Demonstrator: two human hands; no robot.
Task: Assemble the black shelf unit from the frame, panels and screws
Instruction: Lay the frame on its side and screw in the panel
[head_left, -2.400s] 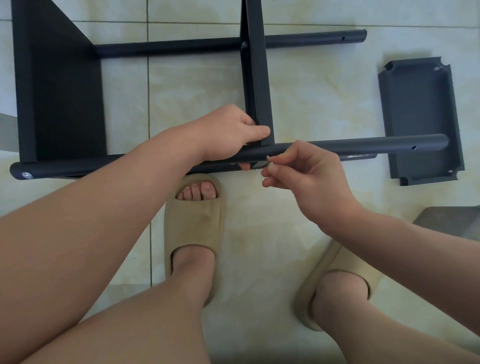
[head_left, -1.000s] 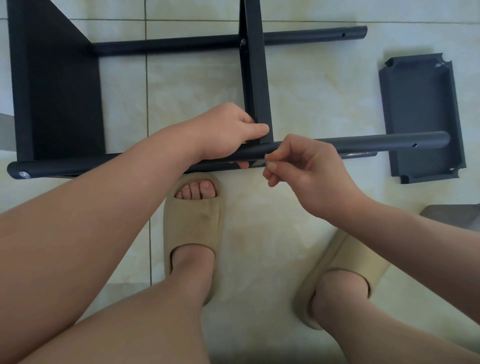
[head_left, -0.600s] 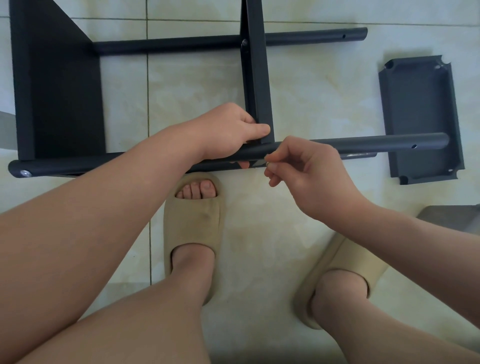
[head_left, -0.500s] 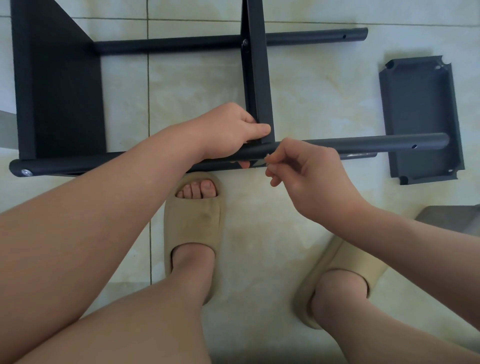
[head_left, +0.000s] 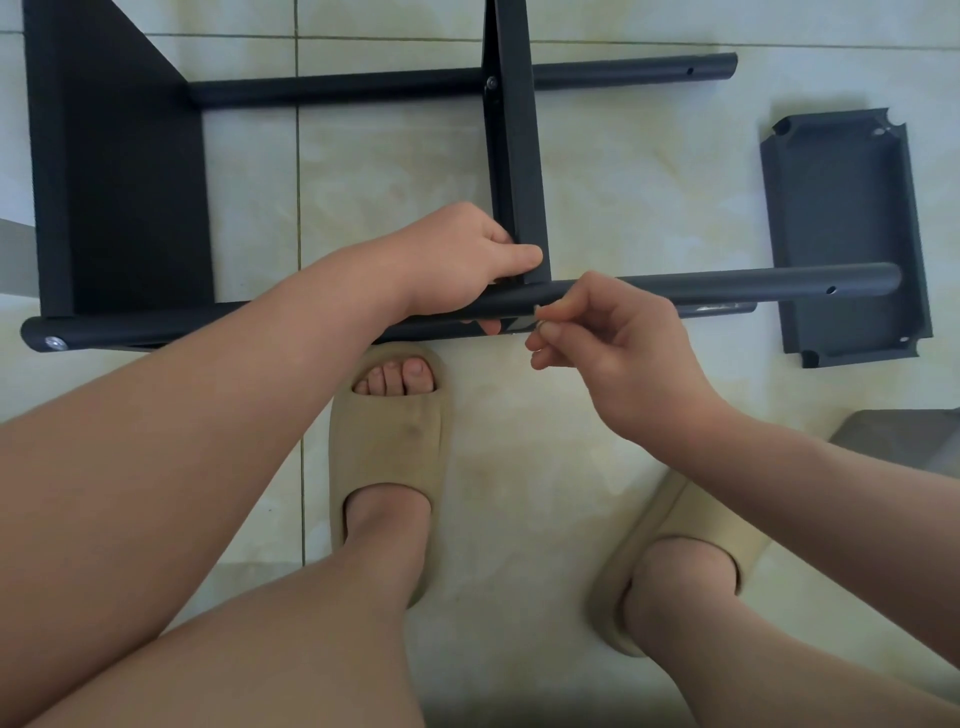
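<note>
While the black shelf unit (head_left: 119, 182) lies on its side on the tiled floor (head_left: 623, 171), both hands work at the near tube (head_left: 727, 288). Left hand (head_left: 462, 254) closed around that tube where the middle panel (head_left: 517, 156) meets it: thumb laid along the panel's foot, one fingertip showing under the tube. Right hand (head_left: 618, 338) just beside it, thumb and forefinger pinching a small pale piece (head_left: 537, 312) held against the tube's near side; too small to say what it is. Other fingers of that hand curled in. Far tube (head_left: 363, 85) runs parallel to the near one, joined to the middle panel by a screw (head_left: 491, 81). Solid end panel at the left spans both tubes; a second screw head (head_left: 53, 342) shows at the near tube's left end. Each tube has an open hole close to its right end, near one (head_left: 831, 290), far one (head_left: 690, 71). Loose panel (head_left: 841, 223) lies flat on the floor at the right, lipped side up, with the near tube's free end passing over it. Person's feet in beige slippers, left slipper (head_left: 389, 441) just below the tube, right slipper (head_left: 675, 561) further back. Grey object (head_left: 904, 436) at the right edge, cut off by the frame.
</note>
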